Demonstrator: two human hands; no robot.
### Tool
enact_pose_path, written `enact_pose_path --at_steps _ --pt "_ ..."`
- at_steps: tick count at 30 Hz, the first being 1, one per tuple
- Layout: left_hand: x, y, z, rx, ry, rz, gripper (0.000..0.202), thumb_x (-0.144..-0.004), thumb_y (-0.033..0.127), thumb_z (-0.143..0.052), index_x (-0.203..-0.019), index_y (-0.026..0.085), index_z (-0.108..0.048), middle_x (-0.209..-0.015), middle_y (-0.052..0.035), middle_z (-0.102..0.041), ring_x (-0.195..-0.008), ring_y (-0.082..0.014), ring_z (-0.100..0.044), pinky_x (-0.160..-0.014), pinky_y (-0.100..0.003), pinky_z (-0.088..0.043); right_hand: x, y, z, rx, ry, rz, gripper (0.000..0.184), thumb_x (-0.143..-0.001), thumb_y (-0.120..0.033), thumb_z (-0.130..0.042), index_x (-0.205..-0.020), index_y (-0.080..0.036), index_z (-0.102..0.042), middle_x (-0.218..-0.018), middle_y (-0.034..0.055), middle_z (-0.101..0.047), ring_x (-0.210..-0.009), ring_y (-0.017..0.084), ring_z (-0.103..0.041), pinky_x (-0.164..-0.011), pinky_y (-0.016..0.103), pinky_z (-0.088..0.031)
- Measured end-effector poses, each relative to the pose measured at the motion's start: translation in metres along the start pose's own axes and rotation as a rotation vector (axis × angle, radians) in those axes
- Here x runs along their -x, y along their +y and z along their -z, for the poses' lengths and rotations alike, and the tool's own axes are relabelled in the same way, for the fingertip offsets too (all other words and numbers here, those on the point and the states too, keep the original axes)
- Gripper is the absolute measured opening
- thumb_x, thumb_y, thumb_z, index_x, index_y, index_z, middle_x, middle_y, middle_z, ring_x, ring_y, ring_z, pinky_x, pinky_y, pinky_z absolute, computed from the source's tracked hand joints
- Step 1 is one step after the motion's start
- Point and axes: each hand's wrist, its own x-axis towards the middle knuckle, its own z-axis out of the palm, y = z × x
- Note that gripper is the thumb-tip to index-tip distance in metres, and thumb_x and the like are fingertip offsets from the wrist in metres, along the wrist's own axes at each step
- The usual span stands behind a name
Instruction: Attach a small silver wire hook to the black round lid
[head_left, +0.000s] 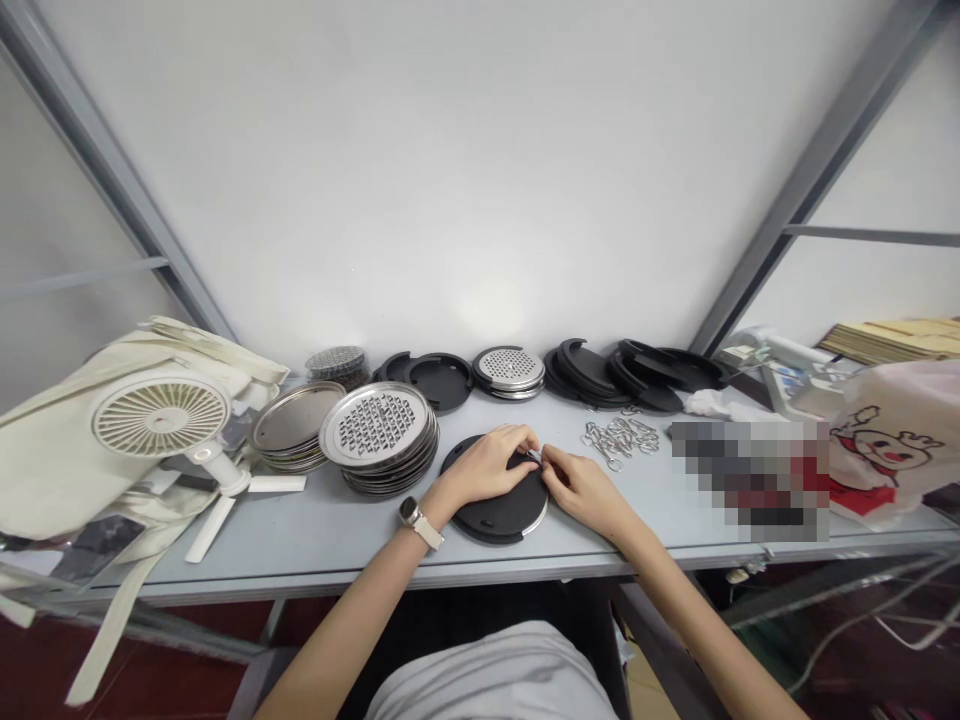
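Observation:
A black round holder (480,505) lies upside down on the table in front of me, with a metal disc edge showing along its lower right rim. My left hand (487,462), with a watch at the wrist, lies over the holder, its fingers bent and gripping at the upper right edge. There a small shiny metal piece (533,456) shows between the two hands; its kind is hard to make out. My right hand (581,488) is closed in a pinch at that piece, against the holder's right edge. The palm and fingers hide part of the holder.
Stacked metal grater discs (382,425) and plain metal discs (296,420) stand at left, beside a white fan (161,415). Black holders (589,370) line the wall. Looped wire clips (621,437) lie at right, near a white plastic bag (892,430).

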Motion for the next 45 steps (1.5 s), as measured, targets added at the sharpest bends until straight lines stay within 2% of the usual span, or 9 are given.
enact_pose_path --at_steps 8,16,22,28,37,42,45 --pt "-0.0002 -0.0025 -0.0026 0.013 0.021 0.039 0.017 -0.081 0.018 -0.059 -0.095 0.020 -0.050 -0.091 -0.0018 -0.059 -0.088 -0.0163 -0.057 -0.081 -0.029 -0.045 -0.0004 0.0019 -0.0025 0.000 0.022 -0.020 0.018 -0.089 -0.026 -0.036 -0.072 -0.023 -0.037 -0.059 -0.0021 -0.052 -0.056 0.016 -0.052 -0.056 0.024 -0.031" --pt "-0.0009 -0.0026 -0.0026 0.031 0.021 0.052 0.018 -0.080 0.017 -0.060 -0.094 0.020 -0.050 -0.091 -0.0019 -0.060 -0.088 -0.0163 -0.058 -0.080 -0.029 -0.046 -0.0003 0.0019 -0.0052 -0.061 0.105 -0.107 0.029 -0.087 -0.034 -0.042 -0.062 -0.022 -0.034 -0.051 -0.0043 -0.045 -0.048 0.012 -0.044 -0.051 0.024 -0.027" --pt "-0.0013 -0.0024 -0.0032 0.020 0.018 0.036 0.016 -0.082 0.017 -0.057 -0.095 0.019 -0.050 -0.094 -0.0025 -0.060 -0.089 -0.0164 -0.057 -0.083 -0.030 -0.045 0.0000 0.0036 -0.0053 -0.069 0.127 -0.109 0.034 -0.086 -0.036 -0.044 -0.059 -0.022 -0.031 -0.049 -0.0060 -0.038 -0.046 0.010 -0.037 -0.050 0.023 -0.026" --pt "-0.0013 -0.0014 -0.0025 0.017 0.006 0.039 0.015 -0.082 0.016 -0.057 -0.095 0.019 -0.050 -0.093 -0.0026 -0.060 -0.089 -0.0167 -0.057 -0.082 -0.030 -0.045 0.0015 0.0018 -0.0032 -0.112 0.091 -0.035 0.028 -0.088 -0.030 -0.041 -0.062 -0.022 -0.034 -0.052 -0.0051 -0.041 -0.047 0.011 -0.040 -0.050 0.023 -0.028" --pt "-0.0010 -0.0015 -0.0021 0.014 0.002 0.032 0.014 -0.084 0.019 -0.057 -0.096 0.019 -0.050 -0.094 -0.0031 -0.059 -0.090 -0.0173 -0.055 -0.083 -0.032 -0.045 0.0022 0.0008 -0.0002 -0.178 0.059 -0.035 0.031 -0.095 -0.035 -0.034 -0.066 -0.022 -0.037 -0.054 -0.0045 -0.044 -0.050 0.013 -0.044 -0.052 0.025 -0.029" --pt "-0.0007 -0.0018 -0.0022 0.039 -0.019 0.014 0.014 -0.085 0.018 -0.056 -0.097 0.019 -0.050 -0.096 -0.0035 -0.059 -0.092 -0.0169 -0.055 -0.083 -0.031 -0.045 0.0023 0.0014 0.0017 -0.191 0.138 -0.052 0.033 -0.094 -0.034 -0.034 -0.064 -0.022 -0.033 -0.052 -0.0049 -0.040 -0.050 0.012 -0.041 -0.052 0.025 -0.030" --pt "-0.0005 -0.0020 -0.0025 0.033 -0.021 0.017 0.014 -0.085 0.018 -0.056 -0.097 0.019 -0.050 -0.096 -0.0036 -0.059 -0.092 -0.0171 -0.055 -0.084 -0.031 -0.044 0.0021 0.0031 0.0022 -0.185 0.160 -0.056 0.032 -0.094 -0.032 -0.034 -0.064 -0.022 -0.034 -0.054 -0.0039 -0.044 -0.053 0.013 -0.043 -0.053 0.025 -0.032"
